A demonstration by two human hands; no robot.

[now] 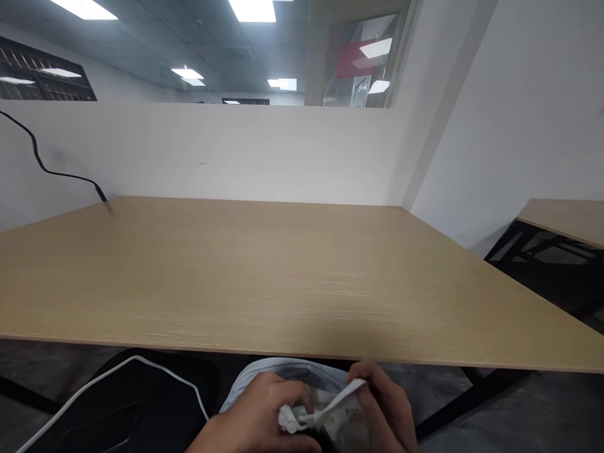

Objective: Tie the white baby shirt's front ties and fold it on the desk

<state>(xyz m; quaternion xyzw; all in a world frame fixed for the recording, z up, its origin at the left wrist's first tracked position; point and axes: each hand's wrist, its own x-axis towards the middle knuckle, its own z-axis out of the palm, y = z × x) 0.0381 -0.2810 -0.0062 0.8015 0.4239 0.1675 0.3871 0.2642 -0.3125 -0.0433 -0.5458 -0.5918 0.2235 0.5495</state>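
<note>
Low in the view, below the table's near edge, my left hand (257, 415) and my right hand (384, 402) both grip a crumpled white packet (333, 415) over my lap. A white flap of it stands up between my hands. A small white plastic end (289, 420) sticks out near my left thumb. Its contents are hidden by the wrapping and my fingers. My lap shows pale blue cloth (283, 371) just behind the packet.
A light wood table (283, 277) stretches ahead against a white partition (212, 145). A black cable (47, 160) runs down that partition. A white cable (141, 371) lies across a black object at lower left. Another table's corner (561, 220) sits at right.
</note>
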